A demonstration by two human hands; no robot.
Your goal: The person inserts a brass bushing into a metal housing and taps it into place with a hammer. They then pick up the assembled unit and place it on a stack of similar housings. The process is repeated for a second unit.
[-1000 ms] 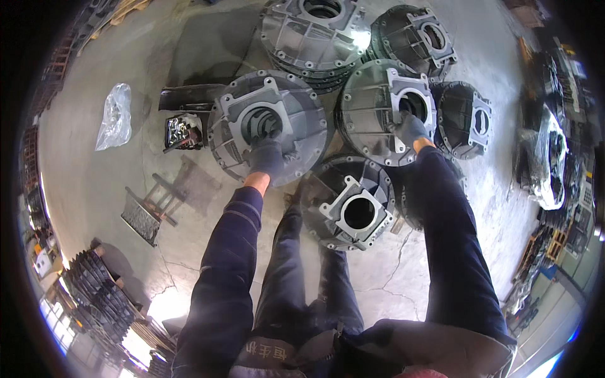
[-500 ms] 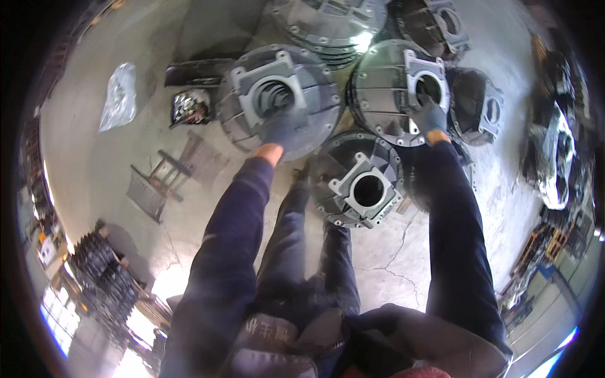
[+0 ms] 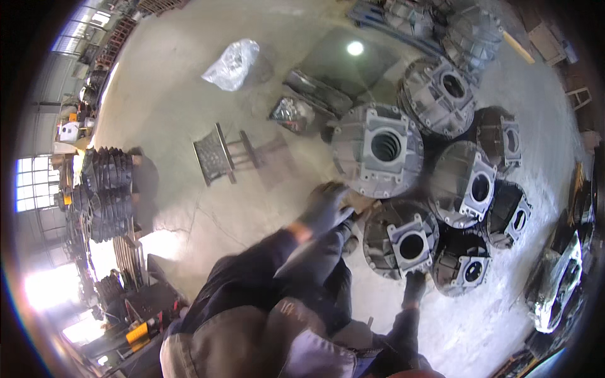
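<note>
Housing (image 3: 394, 234), round, dark grey, looks like cast metal, sits on the floor (image 3: 183, 101) just ahead of the person's legs, its raised bracket and round bore facing up. Right hand (image 3: 414, 288), gloved, is at its near edge, by the lower corner of the bracket; too dim and small there to tell whether the fingers grip the rim or only rest by it, or how far they are curled. Left hand (image 3: 324, 205), also gloved, is over the person's knee, fingers loosely parted, nothing seen in it; nearest casting on that side is the lighter grey housing (image 3: 373, 166), with ringed edges showing down its bore, so probably several nested. More of the same kind stand close by on the right, e.g. the tilted housing (image 3: 450, 179).

Handling, judged by looks: heavy, fully stiff, no give, not fragile, though bolt-hole edges and bracket corners could knock or pinch. Smooth faces may slip under gloves if oily. Best holds: inner lip of the bore, or bracket arms on opposite sides; outer flange is wide and thin-edged, second choice.

Off left: clear plastic bag (image 3: 232, 66), box of small parts (image 3: 293, 115), small stool (image 3: 214, 156).
</note>
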